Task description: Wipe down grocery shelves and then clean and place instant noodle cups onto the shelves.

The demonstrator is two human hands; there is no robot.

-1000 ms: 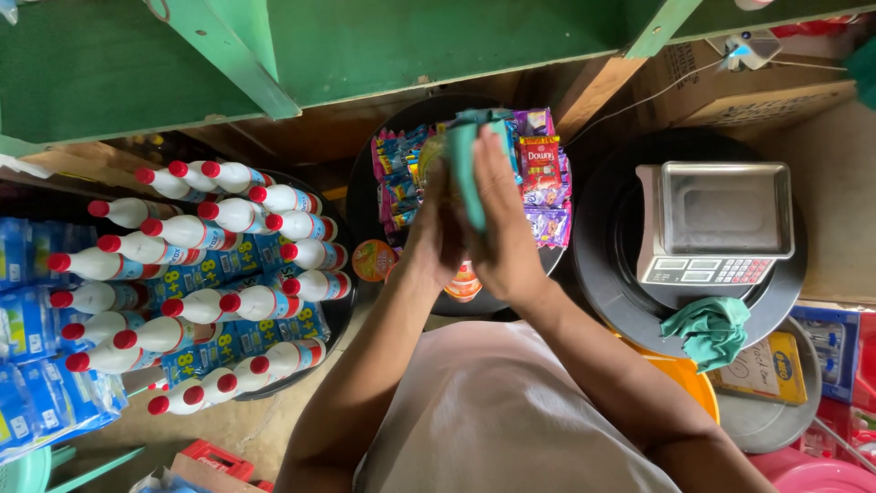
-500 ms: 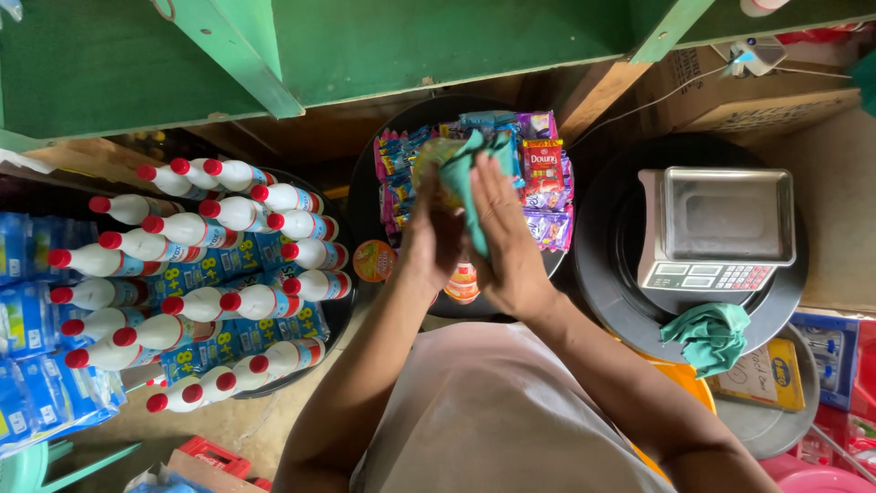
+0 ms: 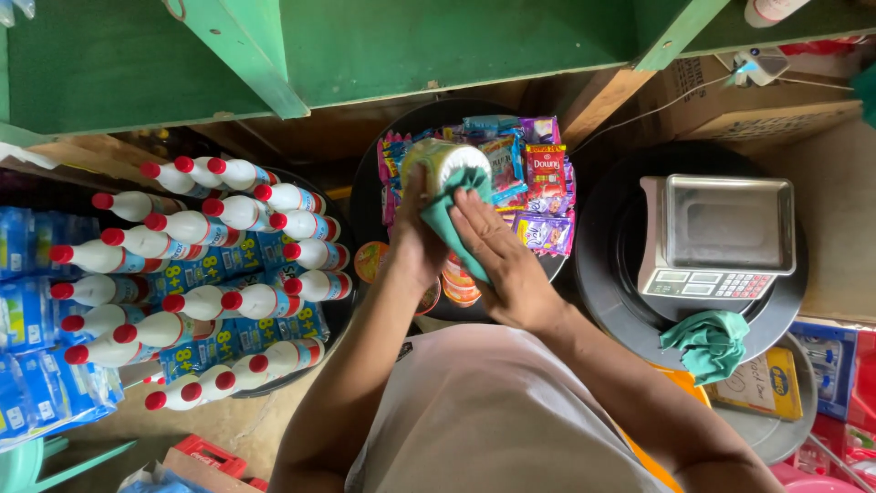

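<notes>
**Presently: cup held and wiped with a cloth over the sachet tray**

Head view. A round cup (image 3: 444,164) with a pale lid is held up by the left hand (image 3: 415,239), whose fingers are closed around its underside; only the thumb and part of the palm are seen. A teal cloth (image 3: 453,219) is pressed against the cup's side by the right hand (image 3: 500,260), palm flat and fingers extended over the fabric, so the cloth is pinned rather than gripped in a fist. Cup and cloth are positioned above a black round tray (image 3: 365,196) filled with coloured sachets (image 3: 538,183). Further printed cups (image 3: 370,260) are noted at the tray's near edge, partly hidden by the forearms.

To the left, white bottles with red caps (image 3: 219,265) are stacked on their sides in rows, and blue packs (image 3: 27,301) are seen beside them. To the right, a digital scale (image 3: 716,237) with a steel pan is set on a black round stand (image 3: 785,310), and a second teal rag (image 3: 707,342) is draped at its front edge. Green shelving (image 3: 438,46) spans the top of the frame.
</notes>
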